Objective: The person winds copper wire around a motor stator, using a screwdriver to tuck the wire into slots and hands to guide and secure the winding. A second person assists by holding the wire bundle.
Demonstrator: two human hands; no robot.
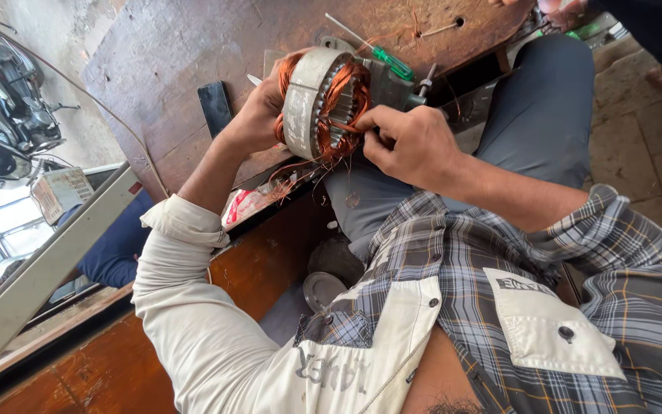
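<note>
Bench [193, 46]: worn brown wooden top, scuffed and stained, with a small round hole near its far edge. On it: a black flat slab [214, 106] near the front edge; a green-handled screwdriver [381, 52] with its shaft pointing away; a thin nail [440, 30] beside the hole; a stator [323, 103] with copper windings resting at the edge, loose copper wire [293, 178] trailing off below.

Worn wooden workbench [193, 46] above stone-tiled floor [630, 146] in daylight

Left hand [258, 115] fingertips behind stator [323, 103]
</note>
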